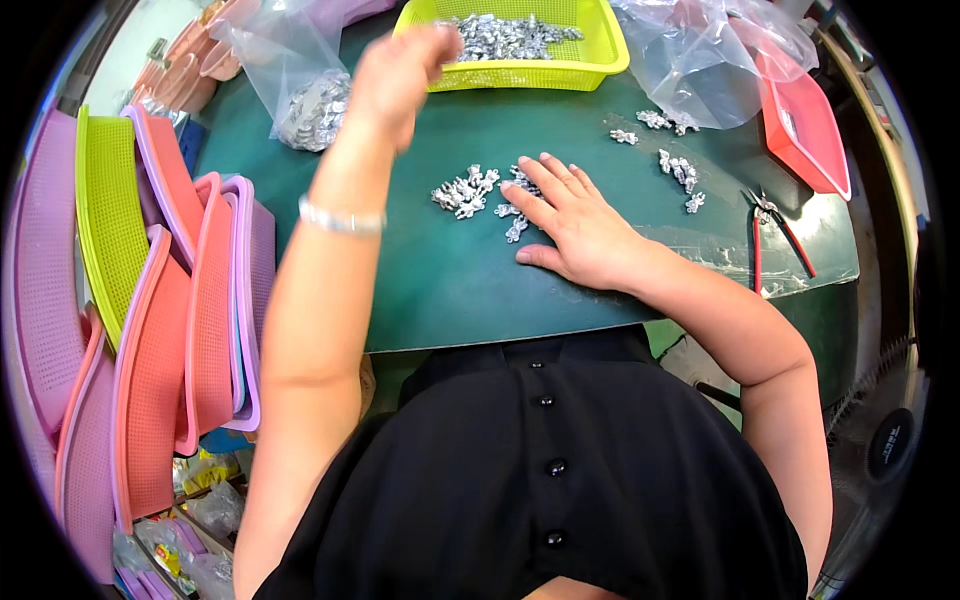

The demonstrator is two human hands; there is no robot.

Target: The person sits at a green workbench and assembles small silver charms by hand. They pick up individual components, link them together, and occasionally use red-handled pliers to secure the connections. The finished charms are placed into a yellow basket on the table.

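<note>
**Small metal castings spread under your right hand, left hand up at the basket**

Green matting covers the counter (450, 290) in front of you, with stacked pink, orange and yellow-green trays (150, 300) leaning at your left side. Your right hand (575, 225) lies flat on the counter, fingers (540, 185) spread apart and pressing on the edge of a loose cluster of small silver metal pieces (470, 190); nothing is gripped. Your left hand (395, 75) is raised and blurred just before the yellow-green basket (600, 45), which holds more of the same pieces. Whether those fingers are closed on anything, I cannot tell.

A clear bag of pieces (315, 110) sits to the left of the basket, smaller groups (675, 170) lie to the right, and red-handled pliers (780, 235) rest near the counter's right edge beside a red tray (810, 140).

Watch the risks: your raised left forearm passes close to the bag and could, I judge, tip it over. A sweep of your flat right hand could mix the sorted groups or push pieces off the near edge.
</note>
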